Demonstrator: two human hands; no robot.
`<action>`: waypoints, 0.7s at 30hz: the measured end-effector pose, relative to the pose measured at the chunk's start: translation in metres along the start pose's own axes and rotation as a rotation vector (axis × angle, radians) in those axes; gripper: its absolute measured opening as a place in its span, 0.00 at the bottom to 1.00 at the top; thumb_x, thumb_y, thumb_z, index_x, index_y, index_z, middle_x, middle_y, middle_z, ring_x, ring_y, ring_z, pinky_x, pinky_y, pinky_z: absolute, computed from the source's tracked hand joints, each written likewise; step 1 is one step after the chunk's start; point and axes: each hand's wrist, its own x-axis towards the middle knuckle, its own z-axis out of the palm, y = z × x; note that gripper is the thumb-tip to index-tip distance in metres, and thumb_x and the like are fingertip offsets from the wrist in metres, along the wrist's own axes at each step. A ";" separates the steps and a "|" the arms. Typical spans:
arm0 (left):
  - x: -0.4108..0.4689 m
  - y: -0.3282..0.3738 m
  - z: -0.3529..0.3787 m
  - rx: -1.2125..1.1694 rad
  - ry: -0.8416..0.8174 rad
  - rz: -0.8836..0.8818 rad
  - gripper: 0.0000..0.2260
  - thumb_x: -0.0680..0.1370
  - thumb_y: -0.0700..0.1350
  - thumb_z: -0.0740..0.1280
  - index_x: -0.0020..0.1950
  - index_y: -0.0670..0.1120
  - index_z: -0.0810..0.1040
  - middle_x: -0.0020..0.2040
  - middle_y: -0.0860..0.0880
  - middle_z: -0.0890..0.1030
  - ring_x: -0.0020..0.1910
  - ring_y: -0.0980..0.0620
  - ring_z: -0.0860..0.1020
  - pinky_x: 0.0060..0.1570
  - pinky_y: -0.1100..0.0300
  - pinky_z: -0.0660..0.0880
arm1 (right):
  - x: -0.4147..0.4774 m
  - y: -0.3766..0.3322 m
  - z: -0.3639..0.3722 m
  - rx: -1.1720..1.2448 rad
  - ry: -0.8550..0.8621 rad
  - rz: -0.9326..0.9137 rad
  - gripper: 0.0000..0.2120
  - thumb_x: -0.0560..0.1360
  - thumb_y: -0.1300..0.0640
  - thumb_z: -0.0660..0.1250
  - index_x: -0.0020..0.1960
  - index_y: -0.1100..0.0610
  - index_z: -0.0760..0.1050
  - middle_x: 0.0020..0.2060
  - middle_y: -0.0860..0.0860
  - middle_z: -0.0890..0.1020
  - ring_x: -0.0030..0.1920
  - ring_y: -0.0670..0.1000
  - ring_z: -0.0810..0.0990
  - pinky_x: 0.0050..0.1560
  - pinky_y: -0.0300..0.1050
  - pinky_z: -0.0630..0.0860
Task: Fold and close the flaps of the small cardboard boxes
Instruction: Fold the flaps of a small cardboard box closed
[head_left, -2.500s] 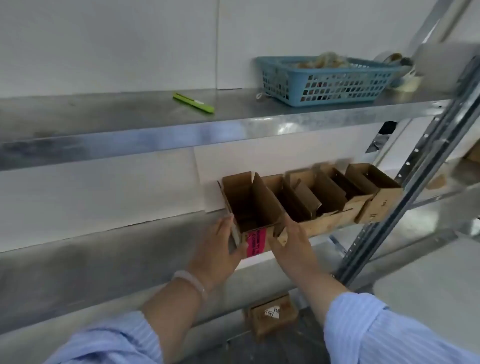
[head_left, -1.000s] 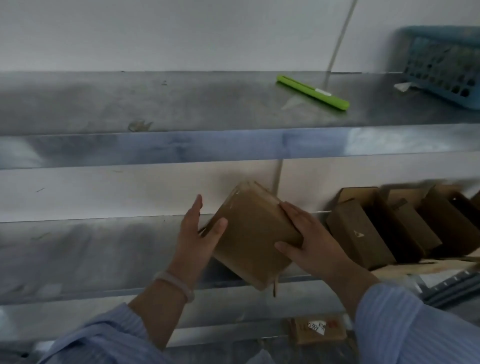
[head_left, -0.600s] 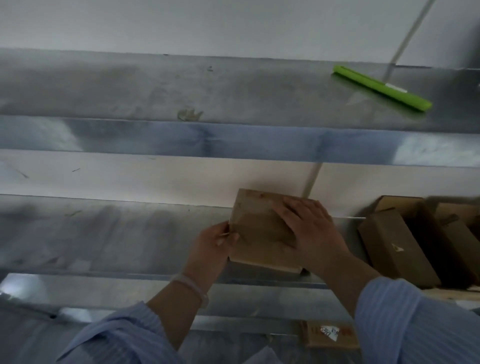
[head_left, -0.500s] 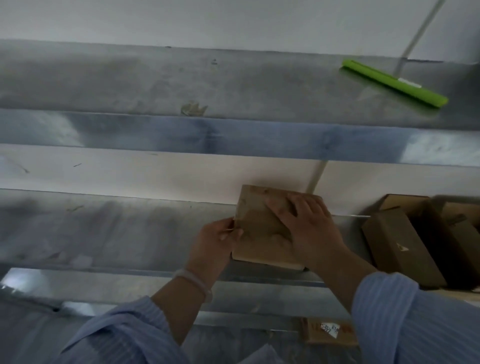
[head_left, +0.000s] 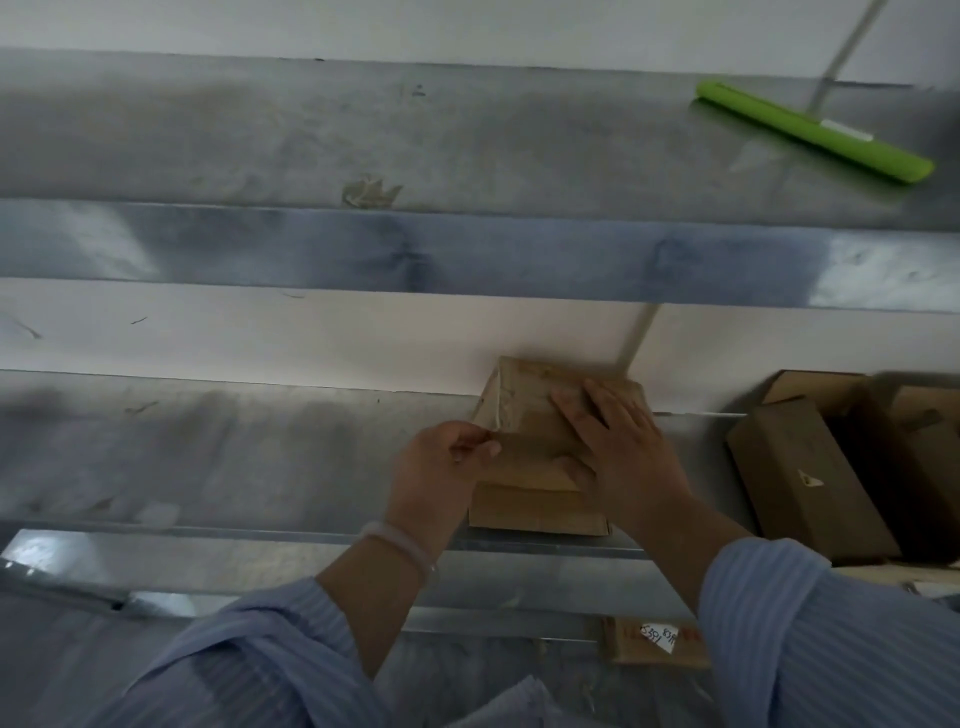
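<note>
My right hand (head_left: 623, 457) lies flat on the box (head_left: 527, 449), fingers (head_left: 587, 410) straight and slightly spread, pressing the top down so that it stays shut. My left hand (head_left: 441, 467), fingers curled, pinches the flap edge at the box's left side, apparently to tuck it in. The box sits on the middle shelf (head_left: 234, 447), its back to the wall (head_left: 311, 338), which braces it against my push. More boxes (head_left: 805, 478) wait to the right. A green pen (head_left: 810, 130) lies on the shelf above.
</note>
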 end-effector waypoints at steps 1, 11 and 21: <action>-0.001 -0.001 0.001 0.008 -0.002 0.005 0.02 0.74 0.51 0.70 0.46 0.55 0.80 0.39 0.63 0.79 0.40 0.67 0.76 0.38 0.79 0.69 | -0.001 0.000 0.001 0.005 0.005 0.003 0.34 0.71 0.46 0.71 0.74 0.49 0.64 0.68 0.59 0.72 0.68 0.63 0.70 0.68 0.60 0.66; -0.007 -0.032 0.015 -0.054 -0.013 -0.206 0.11 0.76 0.50 0.68 0.54 0.45 0.82 0.41 0.55 0.82 0.43 0.55 0.81 0.47 0.59 0.79 | -0.009 -0.008 -0.003 -0.095 0.018 -0.071 0.30 0.70 0.34 0.57 0.68 0.46 0.72 0.62 0.48 0.77 0.60 0.55 0.74 0.61 0.56 0.70; -0.019 -0.031 0.021 -0.095 0.060 -0.270 0.08 0.73 0.47 0.73 0.51 0.48 0.82 0.40 0.58 0.80 0.41 0.62 0.78 0.42 0.73 0.73 | -0.017 -0.010 0.007 -0.113 0.045 -0.053 0.30 0.70 0.34 0.60 0.69 0.45 0.71 0.63 0.48 0.77 0.61 0.55 0.74 0.61 0.56 0.70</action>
